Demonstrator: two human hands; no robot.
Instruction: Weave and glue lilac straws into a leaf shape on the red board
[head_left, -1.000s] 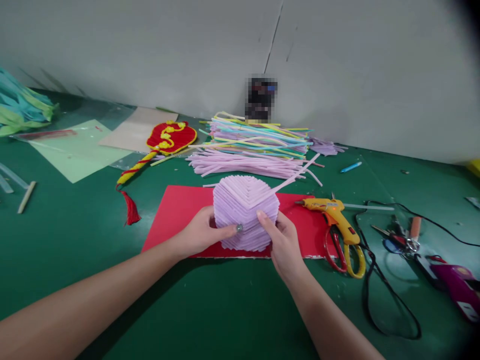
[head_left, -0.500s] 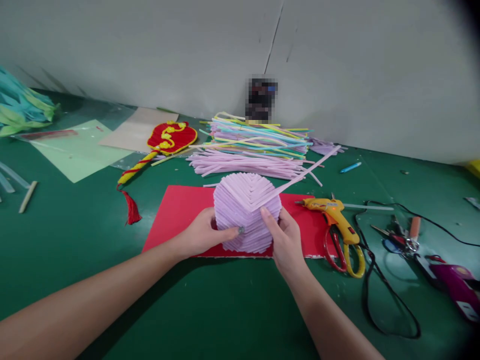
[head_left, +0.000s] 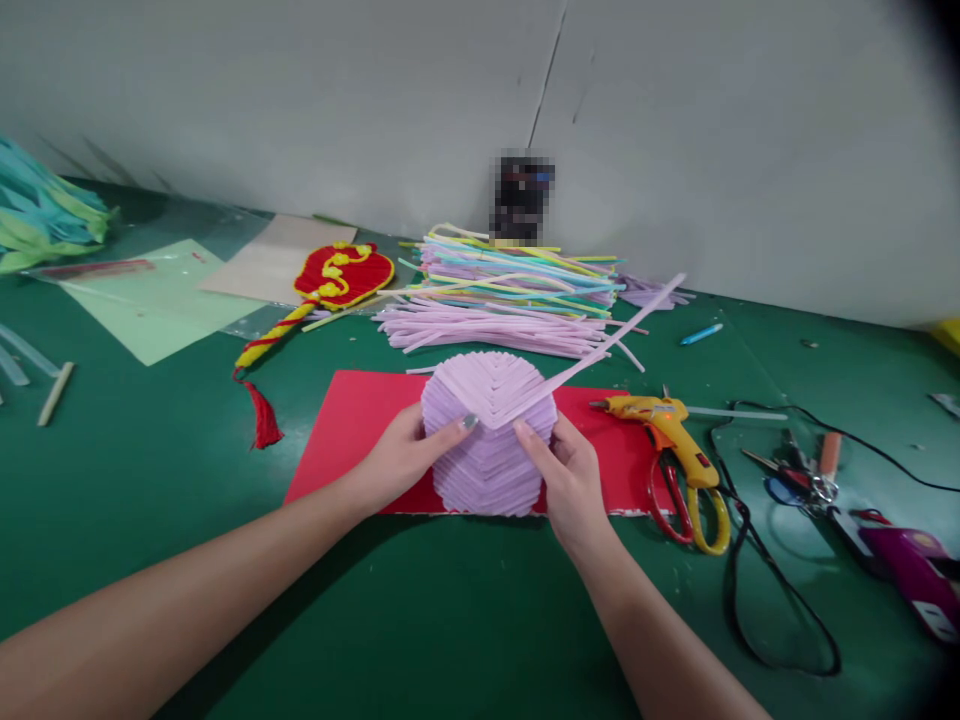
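Note:
A round lilac disc (head_left: 487, 470) made of pipe cleaners laid in V-shaped rows is held between both hands above a red board (head_left: 345, 420). My left hand (head_left: 401, 455) grips its left edge, thumb on the front face and fingers behind. On the right edge, my right hand (head_left: 566, 470) is closed, its thumb pressing near the point of the uppermost V. From there one long pale pink pipe cleaner (head_left: 615, 335) sticks out to the upper right, its far end free. The fingers behind the disc are mostly hidden.
Behind the board lies a heap of coloured pipe cleaners (head_left: 510, 290). A yellow glue gun (head_left: 667, 425) rests over scissors (head_left: 705, 520) at the right, near keys (head_left: 817, 485) and a black cord (head_left: 739, 590). To the left are a red-and-yellow fan (head_left: 345, 275) and green paper (head_left: 150, 310).
The disc has shifted slightly left and tipped, showing more of its lower face. My left thumb has moved up toward the V, and the loose pipe cleaner's end points higher.

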